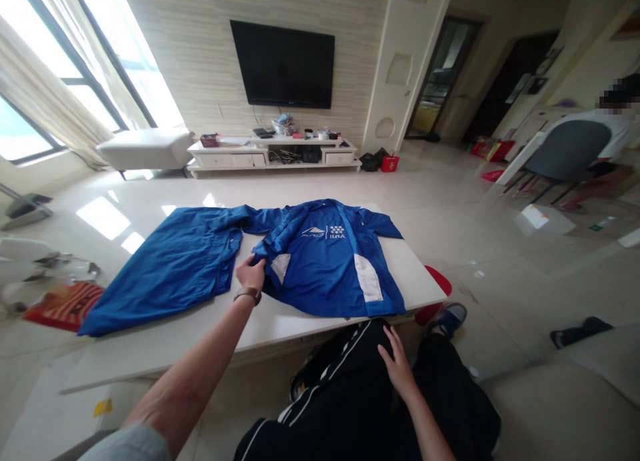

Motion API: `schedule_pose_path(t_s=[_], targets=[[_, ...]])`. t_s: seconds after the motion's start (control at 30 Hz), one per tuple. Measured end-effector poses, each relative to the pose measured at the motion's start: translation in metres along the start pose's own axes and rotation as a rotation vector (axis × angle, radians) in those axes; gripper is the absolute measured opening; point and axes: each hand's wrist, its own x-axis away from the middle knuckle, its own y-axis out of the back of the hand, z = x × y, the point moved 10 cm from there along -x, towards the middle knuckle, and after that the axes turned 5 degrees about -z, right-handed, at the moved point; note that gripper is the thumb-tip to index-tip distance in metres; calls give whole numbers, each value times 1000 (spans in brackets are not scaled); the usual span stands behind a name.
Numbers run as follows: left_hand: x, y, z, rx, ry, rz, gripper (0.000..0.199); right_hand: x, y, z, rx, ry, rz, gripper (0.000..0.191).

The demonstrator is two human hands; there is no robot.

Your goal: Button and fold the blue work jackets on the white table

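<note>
A blue jacket point(320, 268) lies spread open on the white table point(415, 274), its inside facing up with white pocket patches and a logo seen in reverse. My left hand point(251, 273), with a watch on the wrist, is closed on the jacket's left front edge. To the left, another blue garment point(165, 268) lies flat, its lower corner at the table's left side; a blue sleeve lies across its upper right. My right hand point(396, 358) rests on my knee in black trousers, fingers spread, holding nothing.
A red and white bag point(65, 306) is left of the table. Part of a red stool point(437, 284) shows beyond the right edge. A white TV cabinet point(230, 156) stands against the far wall. At the right a person sits on a grey chair point(573, 148).
</note>
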Motion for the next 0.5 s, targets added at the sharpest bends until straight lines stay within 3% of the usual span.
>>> schedule_pose_path(t_s=[0.03, 0.1, 0.17, 0.2, 0.27, 0.37, 0.43, 0.5], targets=[[5, -8, -21, -3, -49, 8, 50, 0, 0, 0, 0, -2, 0, 69], [33, -44, -76, -74, -299, 152, 39, -1, 0, 0, 0, -3, 2, 69], [84, -98, -120, -160, -564, 441, 32, -1, 0, 0, -1, -3, 7, 69], [110, -120, -132, -179, -628, 546, 32, -1, -1, -1, 1, -4, 10, 70], [152, -152, -140, -212, -687, 686, 40, -1, -1, -1, 10, -7, 10, 71], [179, -172, -132, -217, -685, 771, 57, 1, 0, 0, 27, -1, 0, 69], [173, -168, -123, -183, -680, 756, 58, 3, 1, 2, 28, 9, -8, 67], [150, -150, -110, -129, -657, 647, 51, 4, 2, 4, 23, 9, -10, 67]])
